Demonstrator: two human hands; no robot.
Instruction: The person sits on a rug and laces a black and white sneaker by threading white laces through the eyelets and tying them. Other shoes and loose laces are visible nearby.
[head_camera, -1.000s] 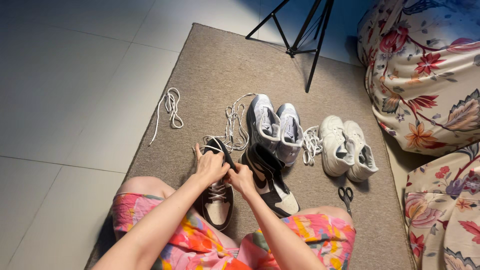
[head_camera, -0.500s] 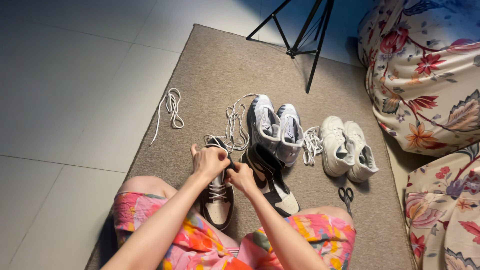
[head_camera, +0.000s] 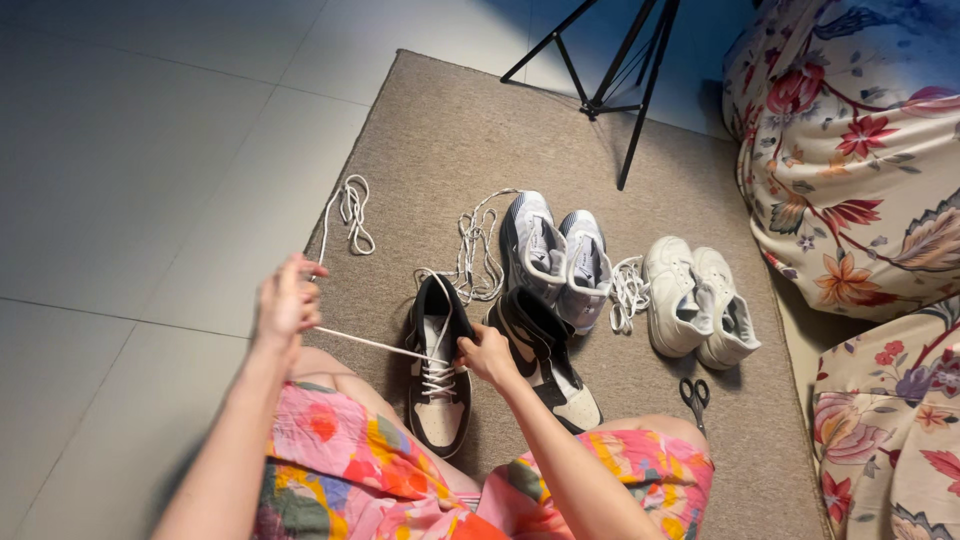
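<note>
A black and cream high-top sneaker (head_camera: 437, 385) lies on the brown rug between my knees. My left hand (head_camera: 287, 300) is out to the left, pinching a white shoelace (head_camera: 375, 345) that runs taut from the sneaker's eyelets. My right hand (head_camera: 484, 352) rests on the sneaker's right edge, holding it by the eyelets. The matching second sneaker (head_camera: 548, 358) lies just right of it.
On the rug (head_camera: 520, 140) are a grey and white pair of sneakers (head_camera: 556, 255), a white pair (head_camera: 695, 300), loose white laces (head_camera: 476, 250), (head_camera: 350, 212), (head_camera: 626, 290) and scissors (head_camera: 695, 395). A tripod (head_camera: 615, 70) stands behind. Floral cushions (head_camera: 860, 150) fill the right.
My left hand has left the sneaker's collar and swung out to the left, drawing the lace tight through the eyelets. My right hand has stayed at the shoe.
</note>
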